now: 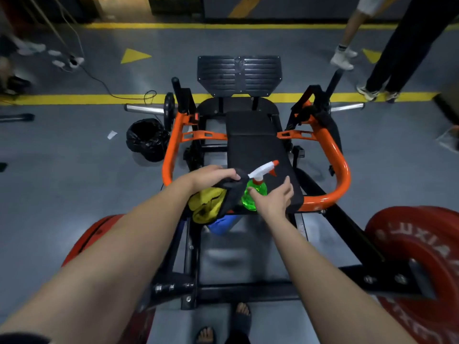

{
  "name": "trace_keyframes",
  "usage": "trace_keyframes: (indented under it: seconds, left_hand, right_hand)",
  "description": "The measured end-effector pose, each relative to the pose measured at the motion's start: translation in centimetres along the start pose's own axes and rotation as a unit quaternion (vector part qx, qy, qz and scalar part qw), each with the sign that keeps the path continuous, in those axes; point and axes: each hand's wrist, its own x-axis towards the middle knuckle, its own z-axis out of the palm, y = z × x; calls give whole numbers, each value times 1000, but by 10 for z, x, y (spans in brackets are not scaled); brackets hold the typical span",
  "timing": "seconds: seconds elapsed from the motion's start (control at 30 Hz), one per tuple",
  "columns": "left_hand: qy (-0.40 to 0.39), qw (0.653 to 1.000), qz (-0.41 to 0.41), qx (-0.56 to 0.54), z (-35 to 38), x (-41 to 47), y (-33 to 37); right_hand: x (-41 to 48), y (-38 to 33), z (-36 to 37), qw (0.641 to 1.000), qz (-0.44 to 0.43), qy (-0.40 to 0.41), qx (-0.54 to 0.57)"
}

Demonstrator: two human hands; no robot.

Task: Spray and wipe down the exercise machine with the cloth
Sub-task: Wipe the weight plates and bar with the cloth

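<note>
Gym seat pad (255, 145): left hand (213, 175) grips dark cloth (233, 192); right hand (272, 197), fingers (288, 182) spread, touches spray bottle (250, 203)

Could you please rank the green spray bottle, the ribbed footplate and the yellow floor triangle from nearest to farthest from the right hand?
1. Green spray bottle, touching the right hand, just to its left.
2. Ribbed footplate, straight ahead, well farther off.
3. Yellow floor triangle, beyond that, far left.
</note>
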Motion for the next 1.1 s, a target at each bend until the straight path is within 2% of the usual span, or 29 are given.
trace_keyframes:
  seconds: [0.17,0.3,0.43,0.53,0.7,0.87,0.93,1.1]
  left_hand:
    - [-4,999,8,51,-4,28,14]
    - [51,997,20,-50,-7,26,-13]
    - [90,977,-12,-195,-12,14,-34]
    - [103,972,-14,-211,-21,-5,-46]
    - [128,964,15,-231,-47,-51,-70]
    - [132,946,36,-295,-75,-136,-100]
    - [135,942,59,-301,-96,-180,-124]
    - [161,914,82,-363,-140,-305,-195]
  right_hand:
    - [45,7,7,1000,-19,-9,-9]
    - [61,10,14,997,-74,-30,-5]
    - [47,5,21,995,-90,-40,-10]
    - [25,2,26,989,-112,-91,-41]
    - [-41,5,44,984,-138,-111,-6]
    - [-139,11,84,967,-185,-171,-41]
    - [-186,13,97,965,-175,-192,-20]
    - [-294,32,128,974,-152,-167,19]
